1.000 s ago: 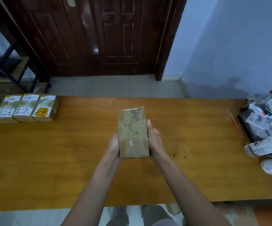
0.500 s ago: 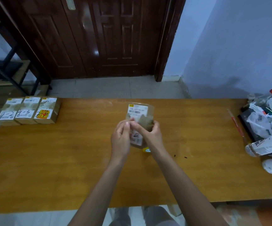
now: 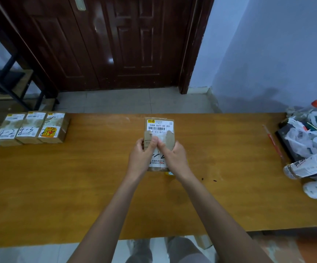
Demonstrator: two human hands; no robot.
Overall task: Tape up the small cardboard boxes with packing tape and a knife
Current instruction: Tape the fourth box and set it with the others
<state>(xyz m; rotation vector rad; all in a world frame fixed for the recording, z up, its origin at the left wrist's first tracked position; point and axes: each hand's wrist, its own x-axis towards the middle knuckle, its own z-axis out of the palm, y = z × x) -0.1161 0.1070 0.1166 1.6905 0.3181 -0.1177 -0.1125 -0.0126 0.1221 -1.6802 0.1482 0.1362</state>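
At the middle of the wooden tabletop, a small cardboard box is lying label side up, its white shipping label partly torn so that bare cardboard is showing across the middle. Both hands are working on its top face: the left hand is pinching at the torn label area with its fingers curled onto the box, and the right hand is doing the same just beside it, thumb and fingers closed on the box's surface; whether they are gripping a flap, a strip of label or tape cannot be told. A little yellow thing is peeking out at the near right corner of the box, too hidden to identify. At the far left corner, three taped boxes are sitting side by side, touching one another, each carrying a white label with handwriting. Along the right edge, a heap of plastic bags and bottles is lying, and a thin red stick is resting on the wood just to its left, well apart from the hands. Beyond the tabletop, a dark wooden door is standing shut against a tiled floor.
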